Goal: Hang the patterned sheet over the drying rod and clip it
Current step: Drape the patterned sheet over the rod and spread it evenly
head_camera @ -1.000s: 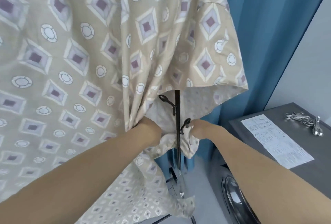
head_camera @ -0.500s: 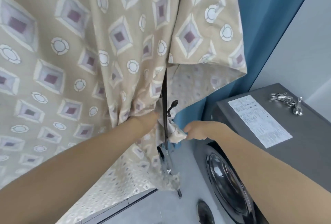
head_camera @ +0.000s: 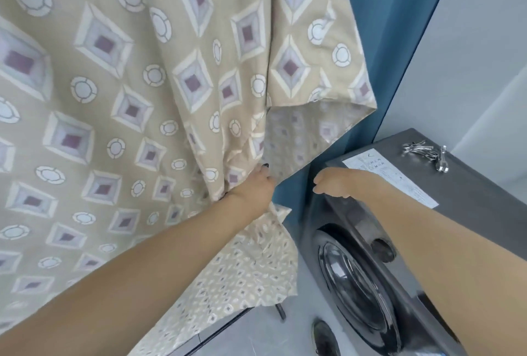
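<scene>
The beige patterned sheet (head_camera: 148, 93) with diamonds and circles hangs down across the left and centre of the view, its paler reverse side trailing low (head_camera: 245, 273). My left hand (head_camera: 252, 189) grips a bunched fold of the sheet at its right edge. My right hand (head_camera: 335, 183) hovers apart from the sheet, over the front top edge of the washing machine, fingers loosely curled and holding nothing. Several metal clips (head_camera: 426, 153) lie on the machine's top at the far right. The drying rod is hidden by the sheet.
A dark grey front-loading washing machine (head_camera: 470, 193) with a round door (head_camera: 353, 281) stands at the right, a white label (head_camera: 390, 176) on its top. A blue curtain (head_camera: 379, 13) hangs behind. The stand's dark foot (head_camera: 281, 310) shows on the grey floor.
My right hand has let go of the sheet and moved right, toward the washing machine. The stand's pole and hooks have become hidden behind the sheet. My view has shifted right and down.
</scene>
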{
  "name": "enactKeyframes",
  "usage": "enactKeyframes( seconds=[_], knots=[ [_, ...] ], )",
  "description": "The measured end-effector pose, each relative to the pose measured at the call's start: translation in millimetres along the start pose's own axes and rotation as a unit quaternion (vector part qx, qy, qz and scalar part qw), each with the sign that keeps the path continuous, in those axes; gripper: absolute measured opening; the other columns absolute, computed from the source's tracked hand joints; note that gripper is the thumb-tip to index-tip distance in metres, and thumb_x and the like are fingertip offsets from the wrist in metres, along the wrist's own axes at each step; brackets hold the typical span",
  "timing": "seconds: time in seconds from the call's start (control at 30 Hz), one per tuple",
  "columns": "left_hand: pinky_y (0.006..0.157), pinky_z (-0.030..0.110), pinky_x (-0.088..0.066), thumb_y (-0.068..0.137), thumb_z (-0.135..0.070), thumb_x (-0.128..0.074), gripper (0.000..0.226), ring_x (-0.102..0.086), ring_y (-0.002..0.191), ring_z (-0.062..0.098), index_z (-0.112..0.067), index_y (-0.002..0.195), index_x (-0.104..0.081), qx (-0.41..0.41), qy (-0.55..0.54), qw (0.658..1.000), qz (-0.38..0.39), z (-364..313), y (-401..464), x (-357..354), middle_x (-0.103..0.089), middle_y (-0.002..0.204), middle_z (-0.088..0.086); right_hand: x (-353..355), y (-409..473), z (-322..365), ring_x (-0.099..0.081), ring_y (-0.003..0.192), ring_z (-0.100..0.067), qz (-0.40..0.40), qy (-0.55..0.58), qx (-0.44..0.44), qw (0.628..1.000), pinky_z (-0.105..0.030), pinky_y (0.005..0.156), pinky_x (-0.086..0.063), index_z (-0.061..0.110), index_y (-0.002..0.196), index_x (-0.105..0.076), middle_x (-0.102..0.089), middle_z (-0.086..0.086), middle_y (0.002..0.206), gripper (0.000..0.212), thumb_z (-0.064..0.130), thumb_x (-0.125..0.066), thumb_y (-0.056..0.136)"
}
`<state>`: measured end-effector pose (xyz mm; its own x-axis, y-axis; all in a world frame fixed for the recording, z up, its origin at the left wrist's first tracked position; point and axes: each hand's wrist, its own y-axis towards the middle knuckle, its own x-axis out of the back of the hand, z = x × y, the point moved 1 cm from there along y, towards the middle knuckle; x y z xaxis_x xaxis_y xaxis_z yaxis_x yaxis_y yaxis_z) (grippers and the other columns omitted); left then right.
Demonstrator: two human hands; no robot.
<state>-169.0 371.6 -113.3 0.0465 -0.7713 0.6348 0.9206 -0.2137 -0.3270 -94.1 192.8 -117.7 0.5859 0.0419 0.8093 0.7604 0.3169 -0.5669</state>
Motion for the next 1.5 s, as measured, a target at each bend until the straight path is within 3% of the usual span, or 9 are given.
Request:
enactKeyframes(
  seconds=[0.23,0.33,0.5,0.77,0.87,0.97,1.1,1.3,1.5],
  knots=[
    [0.097,0.051,-0.020,0.083,-0.019,-0.048,0.027,-0.033,0.106,0.029,-0.013,0.106,-0.060,0.036,0.005,0.997,-0.071,9.4,10.2,20.0,-0.047,0.106,0.011,36.9,0.9,-13.9,-0.050,0.120,-0.018,-0.147,0.413,0.003,0.899,-0.034,0.100,-0.041,0.025,0.148,-0.025,-0.050,0.009,0.133,0.111,0.071,-0.076,0.061],
    [0.109,0.062,-0.011,0.083,-0.033,-0.052,0.036,-0.026,0.119,0.039,-0.022,0.116,-0.060,0.065,-0.022,0.997,-0.024,14.4,32.8,19.7,-0.040,0.122,0.013,51.7,27.0,-9.6,-0.058,0.116,-0.011,-0.145,0.426,0.078,0.890,-0.035,0.101,-0.046,0.038,0.127,-0.055,-0.063,0.017,0.121,0.091,0.077,-0.079,0.048],
    [0.111,0.064,0.002,0.092,-0.026,-0.053,0.044,-0.024,0.132,0.041,-0.022,0.136,-0.049,0.064,-0.002,0.995,0.075,3.8,63.6,21.4,-0.038,0.144,0.017,76.1,31.3,-2.5,-0.055,0.082,-0.018,-0.219,0.376,0.061,0.898,-0.033,0.079,-0.048,0.017,0.100,-0.058,-0.058,0.001,0.084,0.019,0.029,-0.044,0.097],
    [0.105,0.068,0.003,0.093,-0.031,-0.041,0.035,-0.036,0.125,0.031,-0.026,0.124,-0.058,0.017,-0.117,0.967,0.226,-29.4,83.7,27.4,-0.055,0.128,0.007,119.2,52.0,-37.7,-0.048,0.079,-0.018,-0.219,0.664,0.086,0.710,-0.032,0.071,-0.045,0.021,0.095,-0.056,-0.056,0.000,0.085,0.012,0.017,-0.046,0.090],
    [0.105,0.050,-0.021,0.096,-0.036,-0.038,0.037,-0.045,0.116,0.029,-0.023,0.126,-0.056,0.010,-0.235,0.963,0.133,-11.2,72.6,56.6,-0.056,0.125,0.006,131.8,56.8,-38.9,-0.055,0.087,-0.021,-0.191,0.720,0.116,0.657,-0.037,0.083,-0.050,0.023,0.084,-0.058,-0.061,-0.001,0.088,0.011,0.023,-0.050,0.091],
    [0.085,0.036,-0.039,0.098,-0.033,-0.037,0.032,-0.053,0.107,0.028,-0.021,0.123,-0.053,0.057,-0.350,0.935,-0.019,25.9,43.0,106.0,-0.058,0.117,0.005,141.2,56.0,-31.9,-0.048,0.079,-0.020,-0.246,0.467,0.120,0.841,-0.028,0.070,-0.041,0.020,0.079,-0.048,-0.046,0.004,0.074,0.018,0.015,-0.048,0.096],
    [0.063,0.028,-0.033,0.096,-0.024,-0.042,0.010,-0.059,0.091,0.024,-0.020,0.093,-0.051,0.223,-0.355,0.895,-0.153,71.8,-4.4,153.8,-0.050,0.078,-0.005,143.2,37.0,-9.0,-0.055,0.093,-0.008,-0.171,0.401,0.211,0.875,-0.022,0.076,-0.042,0.034,0.101,-0.056,-0.057,0.015,0.096,0.016,0.029,-0.066,0.089],
    [0.067,0.037,-0.051,0.082,-0.025,-0.029,0.034,-0.061,0.075,0.027,-0.019,0.081,-0.063,0.382,-0.431,0.768,-0.280,100.0,-92.7,189.9,-0.060,0.068,-0.009,171.4,-1.4,29.8,-0.045,0.123,-0.002,-0.244,0.469,0.444,0.723,-0.020,0.105,-0.038,0.027,0.151,-0.010,-0.037,0.011,0.139,0.096,0.023,-0.074,0.080],
    [0.061,0.034,-0.039,0.089,-0.051,-0.051,0.034,-0.054,0.076,0.022,-0.019,0.096,-0.045,0.535,-0.373,0.641,-0.404,145.4,-96.9,192.4,-0.056,0.086,-0.005,211.2,-50.7,63.3,-0.063,0.104,-0.018,-0.262,0.540,0.529,0.600,-0.044,0.099,-0.048,0.021,0.120,-0.059,-0.066,0.002,0.110,0.029,0.017,-0.057,0.092]
  ],
)
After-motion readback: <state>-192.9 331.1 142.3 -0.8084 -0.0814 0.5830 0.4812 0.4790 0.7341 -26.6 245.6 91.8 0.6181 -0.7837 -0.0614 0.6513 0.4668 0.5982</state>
